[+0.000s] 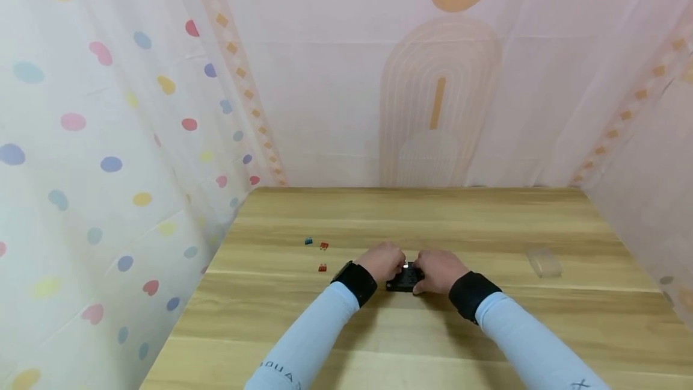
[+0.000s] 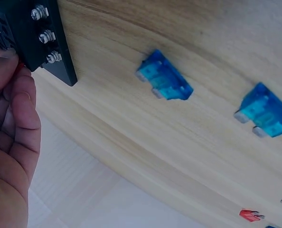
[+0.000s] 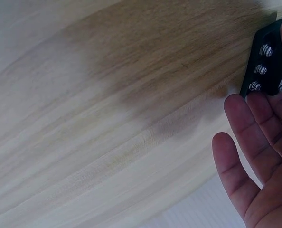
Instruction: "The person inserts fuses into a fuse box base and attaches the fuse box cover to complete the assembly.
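Observation:
A black fuse box [image 1: 402,281] lies on the wooden table between both hands, with a row of metal screws along its edge in each wrist view. My left hand [image 1: 383,262] is at its left side; in the left wrist view, thumb and fingers pinch a small red blade fuse [image 2: 20,67], mostly hidden, against the box. Gripping the box from the right is my right hand [image 1: 440,271], thumb on the near side. In the right wrist view two of its fingers [image 3: 233,152] stretch out beside the box. Two blue blade fuses [image 2: 165,76] lie near the left hand.
Farther left on the table lie red blade fuses [image 1: 322,268] and a blue one [image 1: 308,241]. A clear plastic cover [image 1: 544,262] rests at the right. Patterned curtains [image 1: 325,107] hang behind the table [image 1: 487,215] and along its sides.

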`<state>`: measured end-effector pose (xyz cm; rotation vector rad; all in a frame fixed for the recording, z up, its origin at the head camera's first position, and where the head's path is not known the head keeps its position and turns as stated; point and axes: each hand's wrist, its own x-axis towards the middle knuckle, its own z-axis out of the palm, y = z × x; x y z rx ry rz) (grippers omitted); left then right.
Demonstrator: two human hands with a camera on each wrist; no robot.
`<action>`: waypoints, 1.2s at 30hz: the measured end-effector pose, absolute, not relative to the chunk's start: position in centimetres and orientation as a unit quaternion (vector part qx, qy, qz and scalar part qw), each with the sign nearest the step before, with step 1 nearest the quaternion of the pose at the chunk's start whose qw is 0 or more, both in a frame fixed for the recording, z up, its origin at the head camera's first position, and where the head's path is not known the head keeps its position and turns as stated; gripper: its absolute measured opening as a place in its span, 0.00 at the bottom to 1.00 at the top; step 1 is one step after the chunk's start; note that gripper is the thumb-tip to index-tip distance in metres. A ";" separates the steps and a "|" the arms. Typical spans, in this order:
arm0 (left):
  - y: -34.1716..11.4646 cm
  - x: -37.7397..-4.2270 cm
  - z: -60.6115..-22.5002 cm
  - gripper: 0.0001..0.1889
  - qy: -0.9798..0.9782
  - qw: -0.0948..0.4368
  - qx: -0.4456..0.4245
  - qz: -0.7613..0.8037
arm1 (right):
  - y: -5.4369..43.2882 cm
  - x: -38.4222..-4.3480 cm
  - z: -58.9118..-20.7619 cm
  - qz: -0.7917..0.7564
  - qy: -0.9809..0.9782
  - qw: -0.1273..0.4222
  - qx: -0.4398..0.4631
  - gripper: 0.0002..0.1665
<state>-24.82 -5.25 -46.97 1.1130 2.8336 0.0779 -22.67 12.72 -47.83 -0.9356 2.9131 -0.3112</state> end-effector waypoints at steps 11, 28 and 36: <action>-4.7 -24.7 -47.1 0.04 0.921 0.026 0.388 0.013 | 13.4 -22.3 -47.6 -0.102 0.950 0.046 -0.293 0.20; -4.8 -26.2 -46.7 0.07 0.927 0.058 0.368 0.031 | 13.8 -22.5 -47.5 -0.124 0.959 0.059 -0.247 0.27; -6.9 -26.9 -45.6 0.14 0.949 0.059 0.308 0.042 | 14.2 -22.9 -47.0 -0.124 0.967 0.063 -0.214 0.41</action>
